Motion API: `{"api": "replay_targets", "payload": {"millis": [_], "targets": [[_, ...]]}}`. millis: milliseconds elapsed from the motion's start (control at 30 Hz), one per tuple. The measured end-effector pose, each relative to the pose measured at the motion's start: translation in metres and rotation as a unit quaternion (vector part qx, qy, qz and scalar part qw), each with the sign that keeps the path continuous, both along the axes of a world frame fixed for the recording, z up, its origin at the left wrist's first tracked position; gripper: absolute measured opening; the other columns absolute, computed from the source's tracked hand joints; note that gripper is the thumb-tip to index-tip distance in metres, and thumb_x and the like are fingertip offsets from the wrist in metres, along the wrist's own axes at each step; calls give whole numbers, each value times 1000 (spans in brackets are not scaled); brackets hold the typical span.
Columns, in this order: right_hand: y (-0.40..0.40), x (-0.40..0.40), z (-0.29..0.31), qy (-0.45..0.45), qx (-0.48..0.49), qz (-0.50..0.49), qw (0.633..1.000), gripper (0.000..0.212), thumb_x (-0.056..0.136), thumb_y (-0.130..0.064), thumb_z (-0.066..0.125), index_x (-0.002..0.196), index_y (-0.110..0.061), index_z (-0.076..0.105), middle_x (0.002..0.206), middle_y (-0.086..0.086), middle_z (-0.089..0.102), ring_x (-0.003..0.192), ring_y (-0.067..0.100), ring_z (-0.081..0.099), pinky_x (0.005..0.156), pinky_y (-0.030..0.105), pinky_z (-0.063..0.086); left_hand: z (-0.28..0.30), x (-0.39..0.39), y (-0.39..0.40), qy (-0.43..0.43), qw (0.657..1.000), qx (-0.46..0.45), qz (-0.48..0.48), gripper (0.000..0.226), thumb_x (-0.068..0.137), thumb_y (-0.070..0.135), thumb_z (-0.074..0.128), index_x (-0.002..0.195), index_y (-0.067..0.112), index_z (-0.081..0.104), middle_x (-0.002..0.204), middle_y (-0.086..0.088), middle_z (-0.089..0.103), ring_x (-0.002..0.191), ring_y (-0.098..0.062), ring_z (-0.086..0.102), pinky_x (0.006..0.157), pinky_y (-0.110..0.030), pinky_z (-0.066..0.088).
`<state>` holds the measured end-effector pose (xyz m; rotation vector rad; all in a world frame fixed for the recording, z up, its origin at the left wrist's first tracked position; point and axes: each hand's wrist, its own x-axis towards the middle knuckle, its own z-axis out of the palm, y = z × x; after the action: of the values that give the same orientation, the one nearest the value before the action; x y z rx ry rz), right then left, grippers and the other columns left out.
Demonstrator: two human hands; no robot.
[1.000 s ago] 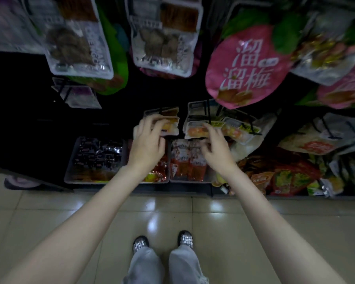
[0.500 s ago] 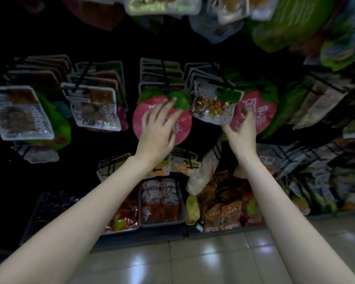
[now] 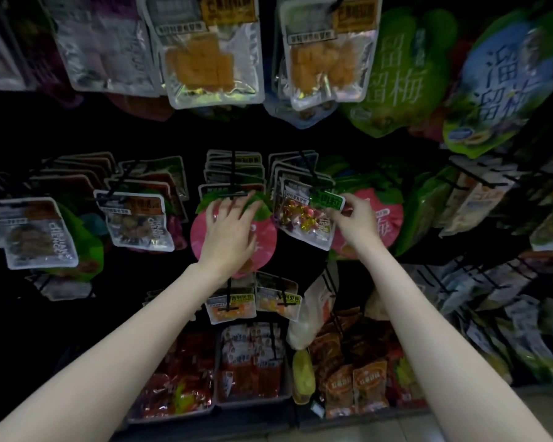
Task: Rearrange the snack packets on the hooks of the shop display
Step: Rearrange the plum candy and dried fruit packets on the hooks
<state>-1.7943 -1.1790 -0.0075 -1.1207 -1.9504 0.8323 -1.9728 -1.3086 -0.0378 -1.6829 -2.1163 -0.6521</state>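
1. Dim shop display, head view looking down a dark hook wall (image 3: 300, 135) hung with snack packets; pale tiled floor (image 3: 460, 422) at the bottom right corner.
2. Left hand (image 3: 229, 232): fingers spread wide and nearly straight, laid flat on the front of a pink round packet (image 3: 265, 247) in the middle row. Fingertips reach its green leaf top, just below a black hook bar (image 3: 233, 195). No curl round anything, nothing pinched.
3. Right hand (image 3: 355, 216): thumb and forefinger pinch the right top corner of a clear candy packet (image 3: 300, 218), at its green label. Other fingers loosely bent behind it. Packet hangs tilted, lower edge swung left, at the front of a stack on its hook.
4. Second pink round packet (image 3: 388, 224) sits just behind the right hand, partly hidden by it.
5. Middle row left: two clear packets with dark contents (image 3: 42, 237) (image 3: 138, 223), each hanging in front of more of the same.
6. Top row: two clear packets of orange cubes (image 3: 205, 65) (image 3: 326, 62), a green round packet (image 3: 399, 78), a blue-green one (image 3: 502, 87) far right.
7. Below the hands: small clear packets with orange contents (image 3: 230, 307) on short hooks, then trays of red packets (image 3: 249, 368) at the base.
8. Right side racks (image 3: 492, 282) blurred, packet types unreadable.
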Motion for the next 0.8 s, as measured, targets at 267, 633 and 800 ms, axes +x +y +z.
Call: {"api": "replay_targets", "payload": {"millis": [267,633,800], "targets": [[10,10,13,-76,31,44,996,33,88,-17,62,119,-5,59,109,10,65,95,26,61,71,28,42,3,-1,3,4,1000,-12,21,51,85,11,57,135,12,47,136,-9,50,122,-37,42,108,-48,16],[0,16,93,39,155,14,987,38,88,-23,63,122,-9,53,114,3,56,108,16,53,81,15,38,20,-2,6,-17,998,48,-43,53,79,0,63,130,12,52,67,-3,62,65,-30,61,74,-42,42],[8,-19,147,120,150,22,981,69,82,-32,70,137,-10,34,135,7,46,125,20,43,94,25,36,13,6,0,34,993,110,-26,55,73,4,70,125,9,54,76,-1,65,67,-25,64,70,-38,48]]}}
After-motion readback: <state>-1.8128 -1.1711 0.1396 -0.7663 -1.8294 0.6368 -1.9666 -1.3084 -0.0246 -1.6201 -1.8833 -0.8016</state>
